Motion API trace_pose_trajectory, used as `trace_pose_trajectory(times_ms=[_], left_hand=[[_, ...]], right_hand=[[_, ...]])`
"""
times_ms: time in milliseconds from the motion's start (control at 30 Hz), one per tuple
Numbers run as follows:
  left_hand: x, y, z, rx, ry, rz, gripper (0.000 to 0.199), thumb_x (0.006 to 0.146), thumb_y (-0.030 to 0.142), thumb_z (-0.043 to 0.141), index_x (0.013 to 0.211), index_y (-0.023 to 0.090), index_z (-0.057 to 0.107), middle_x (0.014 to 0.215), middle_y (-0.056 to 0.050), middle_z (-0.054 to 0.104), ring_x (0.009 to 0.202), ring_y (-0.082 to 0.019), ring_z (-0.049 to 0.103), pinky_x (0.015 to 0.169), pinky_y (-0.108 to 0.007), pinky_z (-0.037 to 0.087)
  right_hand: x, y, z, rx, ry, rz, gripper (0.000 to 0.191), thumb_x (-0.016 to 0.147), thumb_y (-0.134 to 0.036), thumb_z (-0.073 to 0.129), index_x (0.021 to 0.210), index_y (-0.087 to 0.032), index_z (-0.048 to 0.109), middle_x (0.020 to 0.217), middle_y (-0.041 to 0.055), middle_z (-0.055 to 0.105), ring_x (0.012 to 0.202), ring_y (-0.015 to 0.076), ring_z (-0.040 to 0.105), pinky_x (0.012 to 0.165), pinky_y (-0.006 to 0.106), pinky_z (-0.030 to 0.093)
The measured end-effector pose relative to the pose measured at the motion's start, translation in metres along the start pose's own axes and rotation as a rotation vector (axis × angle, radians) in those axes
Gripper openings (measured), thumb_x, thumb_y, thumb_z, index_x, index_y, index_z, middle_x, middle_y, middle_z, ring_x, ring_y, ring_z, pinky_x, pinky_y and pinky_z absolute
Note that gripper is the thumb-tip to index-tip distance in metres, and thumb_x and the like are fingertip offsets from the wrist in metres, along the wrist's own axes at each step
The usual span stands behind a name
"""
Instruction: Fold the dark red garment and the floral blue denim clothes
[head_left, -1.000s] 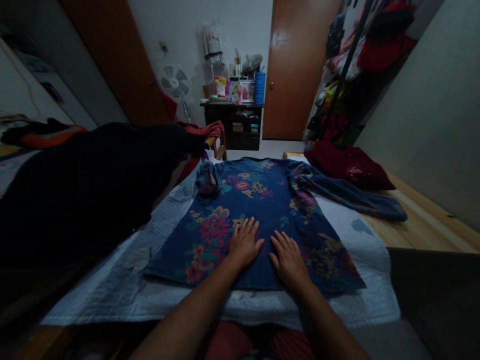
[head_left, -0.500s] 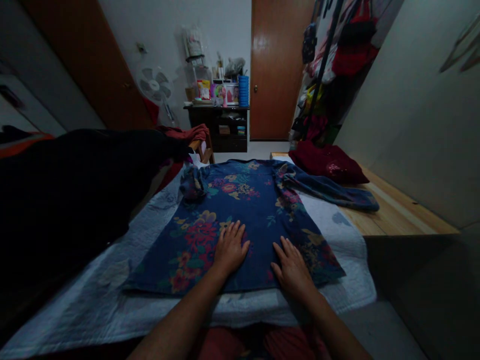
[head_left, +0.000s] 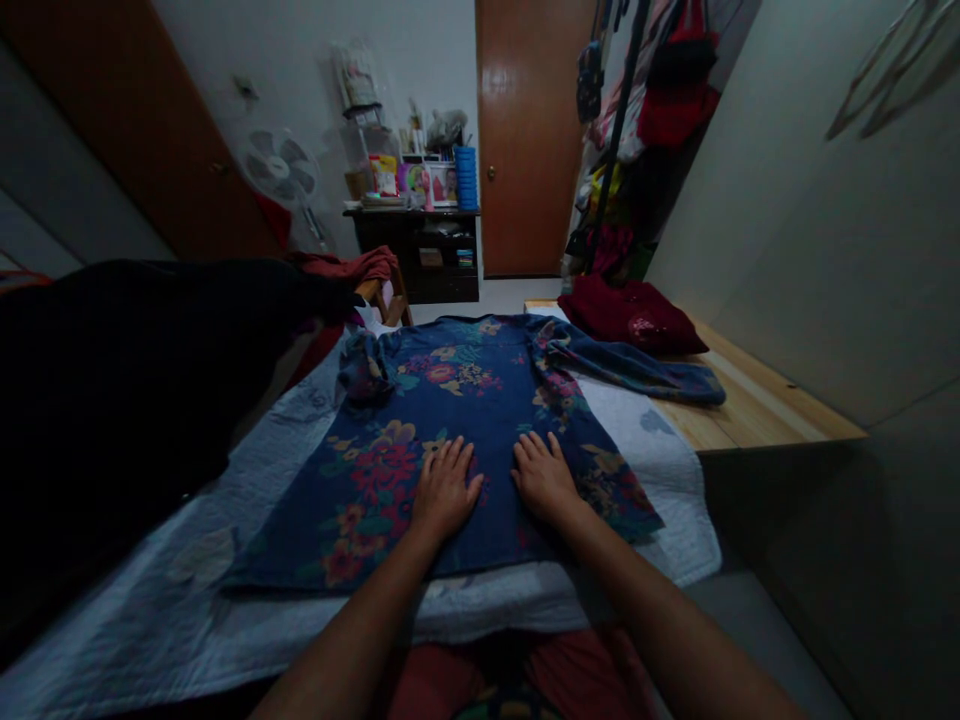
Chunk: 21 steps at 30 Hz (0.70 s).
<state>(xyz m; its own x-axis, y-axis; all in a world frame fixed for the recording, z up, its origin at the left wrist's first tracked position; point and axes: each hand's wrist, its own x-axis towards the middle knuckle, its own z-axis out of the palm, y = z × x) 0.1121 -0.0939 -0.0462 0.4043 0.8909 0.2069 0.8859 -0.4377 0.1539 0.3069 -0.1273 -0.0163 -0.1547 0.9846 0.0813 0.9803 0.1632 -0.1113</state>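
Note:
A dark blue floral long-sleeved top (head_left: 480, 400) lies spread out, its hem toward me and its neck at the far side. My left hand (head_left: 446, 487) rests flat on its lower middle, fingers extended, beside a red flower print. To the right of it, my right hand (head_left: 544, 476) lies palm down on the same cloth with its fingers stretched out. The right sleeve (head_left: 637, 372) reaches out over a wooden surface, while the left sleeve (head_left: 365, 368) is bunched up. Beneath the top is a pale quilted cover (head_left: 187, 600).
A large heap of dark cloth (head_left: 135, 380) fills the left side. Folded maroon clothing (head_left: 634, 315) lies on the wooden ledge (head_left: 780, 415) at the right. Farther back stand a fan (head_left: 281, 165), a dark cabinet (head_left: 416, 255) and a brown door (head_left: 532, 140).
My right hand has moved forward and inward over the top, closer to my left hand. The left hand stays about where it was on the cloth. The camera view has turned slightly right.

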Motion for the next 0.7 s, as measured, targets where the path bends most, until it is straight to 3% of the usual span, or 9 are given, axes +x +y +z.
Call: trace_pose_trajectory(times_ms=[167,267,400,500,600,700], left_hand=[[0.000,-0.001,0.001,-0.002,-0.019,-0.004,0.053,0.093,0.042,0.044,0.141,0.020,0.047,0.152,-0.009,0.042,0.140,-0.027,0.036,0.115,-0.048,0.027],[0.001,-0.001,0.001,-0.007,-0.019,-0.009,0.053,0.093,0.042,0.044,0.142,0.021,0.046,0.152,-0.008,0.041,0.140,-0.027,0.036,0.116,-0.048,0.026],[0.000,-0.002,0.000,-0.005,-0.027,-0.011,0.053,0.094,0.041,0.043,0.142,0.020,0.046,0.152,-0.009,0.042,0.140,-0.026,0.036,0.116,-0.047,0.026],[-0.001,0.000,0.000,0.011,-0.026,-0.017,0.053,0.093,0.041,0.044,0.141,0.020,0.046,0.151,-0.010,0.042,0.140,-0.028,0.037,0.115,-0.048,0.027],[0.003,0.012,0.001,0.027,-0.045,0.004,0.049,0.092,0.034,0.044,0.140,0.021,0.048,0.151,-0.009,0.042,0.140,-0.030,0.035,0.115,-0.054,0.025],[0.016,0.038,0.001,-0.036,-0.120,0.183,0.048,0.094,0.029,0.041,0.141,0.024,0.045,0.153,-0.005,0.040,0.143,-0.026,0.032,0.117,-0.053,0.022]], right_hand=[[-0.005,0.031,-0.003,-0.101,0.012,-0.035,0.046,0.092,-0.031,0.049,0.132,-0.010,0.056,0.141,0.0167,0.052,0.134,0.0299,0.042,0.115,0.046,0.021],[-0.015,0.045,-0.009,-0.128,0.011,-0.064,0.043,0.091,-0.025,0.047,0.130,-0.009,0.058,0.140,0.0179,0.053,0.135,0.0294,0.041,0.116,0.046,0.018],[-0.030,0.059,-0.018,-0.152,0.020,-0.086,0.044,0.090,-0.016,0.043,0.131,-0.012,0.058,0.146,0.0165,0.047,0.140,0.0284,0.035,0.117,0.049,0.013],[-0.039,0.066,-0.024,-0.153,0.048,-0.046,0.044,0.089,-0.019,0.047,0.131,-0.015,0.058,0.151,0.0141,0.040,0.144,0.0301,0.026,0.116,0.050,0.014],[-0.044,0.071,-0.028,-0.129,0.095,0.030,0.050,0.088,-0.026,0.053,0.137,-0.018,0.053,0.157,0.0123,0.030,0.145,0.0325,0.020,0.115,0.049,0.017],[-0.043,0.074,-0.031,-0.104,0.153,0.140,0.052,0.090,-0.030,0.052,0.141,-0.022,0.047,0.159,0.0119,0.026,0.144,0.0342,0.021,0.114,0.054,0.017]])
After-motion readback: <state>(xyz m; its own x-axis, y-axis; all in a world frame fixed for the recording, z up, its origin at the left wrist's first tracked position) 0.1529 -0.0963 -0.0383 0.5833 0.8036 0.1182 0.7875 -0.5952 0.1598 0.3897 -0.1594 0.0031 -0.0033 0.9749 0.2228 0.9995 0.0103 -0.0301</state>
